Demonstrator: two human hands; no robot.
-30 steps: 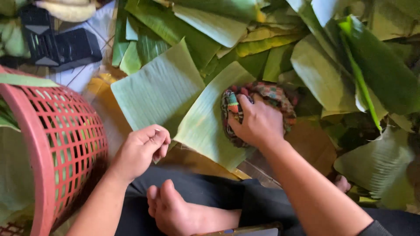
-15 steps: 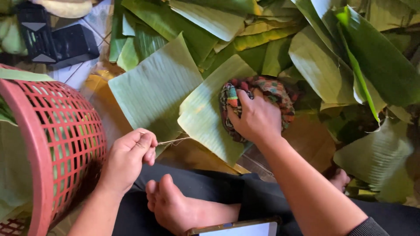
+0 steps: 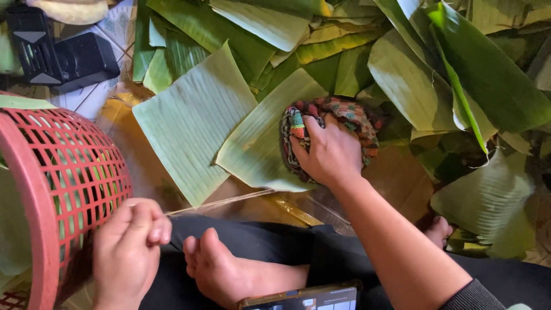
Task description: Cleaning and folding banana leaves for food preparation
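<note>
Pale green ribbed leaf (image 3: 195, 123); cloth (image 3: 344, 117) mottled red, green, dark; basket (image 3: 63, 172) pinkish-red lattice; strip (image 3: 221, 202) pale straw; trousers (image 3: 270, 244) black.

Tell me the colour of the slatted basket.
Pinkish red basket, shown best in the head view.
</note>
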